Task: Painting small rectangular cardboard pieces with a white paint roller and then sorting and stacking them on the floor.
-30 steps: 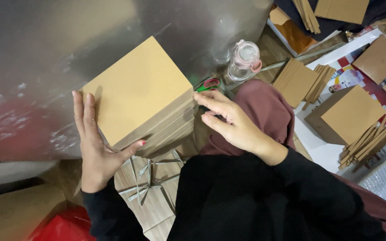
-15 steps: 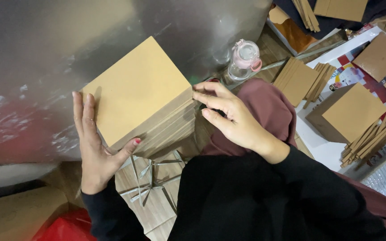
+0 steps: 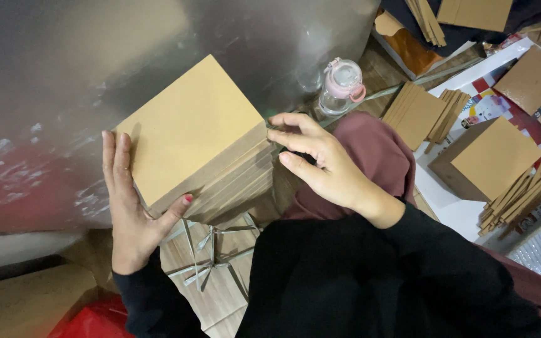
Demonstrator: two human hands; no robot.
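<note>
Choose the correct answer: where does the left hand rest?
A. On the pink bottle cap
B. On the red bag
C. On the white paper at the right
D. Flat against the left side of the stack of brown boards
D: the left hand lies open against the left side of the stack of brown boards, thumb at its near edge.

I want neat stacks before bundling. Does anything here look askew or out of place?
Mostly tidy. The stack of brown cardboard squares between the left hand and right hand has lower sheets stepped out unevenly on its near side. By the right edge, a fanned pile of boards leans against another stack.
</note>
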